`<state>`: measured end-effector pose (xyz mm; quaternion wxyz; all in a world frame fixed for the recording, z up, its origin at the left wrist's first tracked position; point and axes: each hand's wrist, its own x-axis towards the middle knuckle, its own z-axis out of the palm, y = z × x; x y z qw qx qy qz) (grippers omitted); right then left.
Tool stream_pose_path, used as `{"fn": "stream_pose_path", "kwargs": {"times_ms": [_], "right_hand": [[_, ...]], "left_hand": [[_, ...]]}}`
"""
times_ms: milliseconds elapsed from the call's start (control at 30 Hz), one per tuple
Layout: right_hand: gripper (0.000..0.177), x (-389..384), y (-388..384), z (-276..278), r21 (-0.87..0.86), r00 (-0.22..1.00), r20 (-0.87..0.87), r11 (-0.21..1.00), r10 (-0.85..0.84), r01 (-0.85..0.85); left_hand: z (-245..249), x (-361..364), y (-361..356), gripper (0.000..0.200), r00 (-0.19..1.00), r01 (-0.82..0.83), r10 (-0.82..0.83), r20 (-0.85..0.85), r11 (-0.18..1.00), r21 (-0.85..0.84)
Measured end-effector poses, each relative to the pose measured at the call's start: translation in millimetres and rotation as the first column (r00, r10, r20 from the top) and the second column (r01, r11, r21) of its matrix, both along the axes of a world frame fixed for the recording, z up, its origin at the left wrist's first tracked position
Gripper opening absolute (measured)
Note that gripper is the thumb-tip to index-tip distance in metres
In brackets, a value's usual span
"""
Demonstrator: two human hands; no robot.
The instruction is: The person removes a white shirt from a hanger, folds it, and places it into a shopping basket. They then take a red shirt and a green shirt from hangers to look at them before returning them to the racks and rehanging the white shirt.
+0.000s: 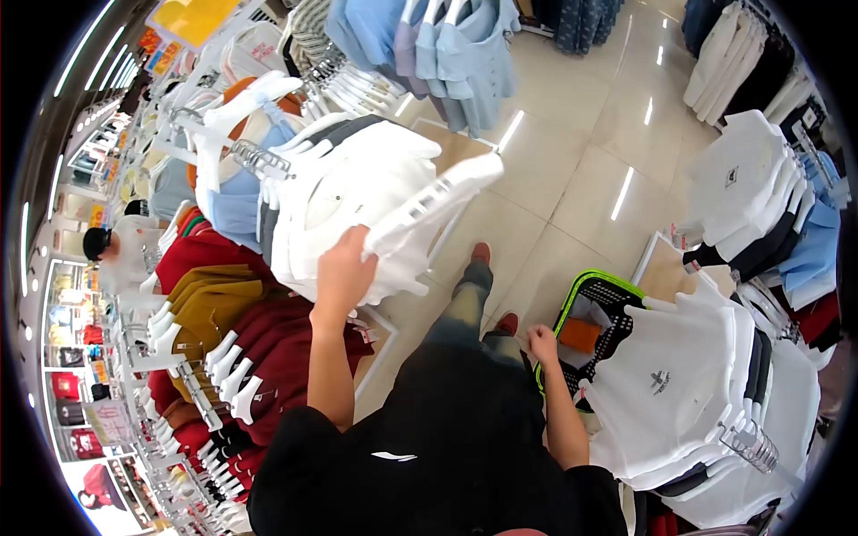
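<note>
My left hand [344, 272] is closed on the near edge of a white shirt [429, 210] at the rack on the left. Part of the shirt juts out to the right over the aisle, with grey marks along it. More white tops [331, 188] hang right behind that hand. Low on the right, my right hand [542, 345] has its fingers curled at the green rim of a black shopping basket [608, 279]. An orange-brown item [580, 335] and some grey cloth lie inside the basket.
Dark red shirts [290, 357] and mustard shirts [210, 308] hang on the left rack. Light blue shirts [478, 71] hang ahead. A rack of white T-shirts [670, 384] stands close on the right, beside the basket. Another person [125, 250] is at the far left. Tiled floor [572, 170] runs between.
</note>
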<state>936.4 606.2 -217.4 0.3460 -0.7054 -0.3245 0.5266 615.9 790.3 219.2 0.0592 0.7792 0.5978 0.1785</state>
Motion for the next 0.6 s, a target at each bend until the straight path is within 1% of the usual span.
{"fn": "stream_pose_path", "kwargs": {"times_ms": [33, 67, 100, 133, 167, 233, 300, 333, 433, 467, 567, 600], "right_hand": [[0.025, 6, 17, 9, 0.064, 0.999, 0.009, 0.998, -0.031, 0.03], [0.033, 13, 36, 62, 0.126, 0.992, 0.102, 0.99, -0.072, 0.059], [0.043, 20, 56, 136, 0.194, 0.974, 0.191, 0.978, -0.119, 0.081], [0.056, 29, 71, 168, 0.342, 0.94, 0.295, 0.937, -0.174, 0.066], [0.071, 37, 83, 198, 0.479, 0.89, 0.386, 0.878, -0.242, 0.031], [0.086, 50, 104, 285, 0.526, 0.784, 0.554, 0.847, -0.279, -0.07], [0.09, 62, 122, 332, 0.576, 0.695, 0.667, 0.778, -0.268, -0.253], [0.082, 61, 130, 358, 0.562, 0.667, 0.703, 0.768, -0.248, -0.307], [0.069, 67, 156, 374, 0.521, 0.661, 0.749, 0.654, -0.043, -0.549], [0.051, 59, 163, 375, 0.61, 0.722, 0.687, 0.606, -0.084, -0.51], [0.04, 47, 181, 368, 0.58, 0.758, 0.65, 0.608, 0.055, -0.541], [0.026, 43, 193, 376, 0.617, 0.796, 0.599, 0.584, 0.086, -0.528]], "left_hand": [[-1, 13, 1, 0.032, 0.998, 0.058, -0.058, 0.007, 0.998, -0.027], [-4, 26, 2, 0.031, 0.994, 0.111, -0.112, -0.011, 0.993, -0.05], [-8, 38, 4, 0.03, 0.983, 0.182, -0.183, 0.003, 0.981, -0.07], [-11, 49, 7, 0.03, 0.968, 0.253, -0.252, 0.019, 0.963, -0.089], [-13, 59, 12, 0.03, 0.947, 0.322, -0.32, 0.035, 0.941, -0.107], [-17, 77, 23, 0.027, 0.901, 0.433, -0.427, 0.071, 0.892, -0.127], [-20, 89, 36, 0.026, 0.849, 0.528, -0.519, 0.102, 0.835, -0.153], [-19, 95, 44, 0.025, 0.822, 0.569, -0.558, 0.114, 0.805, -0.169], [-14, 107, 66, 0.023, 0.754, 0.657, -0.632, 0.178, 0.729, -0.192], [-13, 108, 73, 0.023, 0.733, 0.68, -0.649, 0.204, 0.707, -0.195], [-19, 92, 88, 0.023, 0.757, 0.653, -0.621, 0.202, 0.731, -0.199], [-19, 84, 92, 0.025, 0.771, 0.635, -0.592, 0.235, 0.746, -0.203]]}}
